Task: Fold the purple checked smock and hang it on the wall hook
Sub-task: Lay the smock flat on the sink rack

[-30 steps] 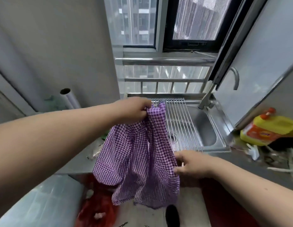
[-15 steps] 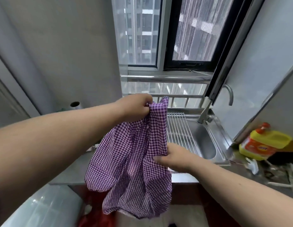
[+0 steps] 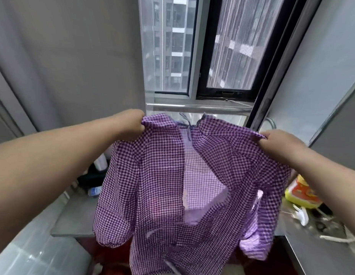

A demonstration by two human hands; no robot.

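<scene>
The purple checked smock point(image 3: 158, 185) hangs spread wide in front of me, its open back slit and tie strings facing me. My left hand point(image 3: 131, 124) pinches its upper left shoulder. At the upper right shoulder, my right hand point(image 3: 275, 143) grips the cloth. Both sleeves droop at the sides, and the hem falls below the counter edge. No wall hook is visible; the smock hides the sink.
A yellow detergent bottle point(image 3: 299, 193) and white scraps lie on the counter point(image 3: 311, 247) at right. A faucet point(image 3: 270, 121) peeks past my right hand. Dark items and a white roll point(image 3: 100, 163) sit at left. The window point(image 3: 192, 46) and a steel rail point(image 3: 196, 107) are straight ahead.
My right hand left the smock's middle and rose to grip its right shoulder. The bunched smock is now spread open between both hands and lifted higher. My view tilted up.
</scene>
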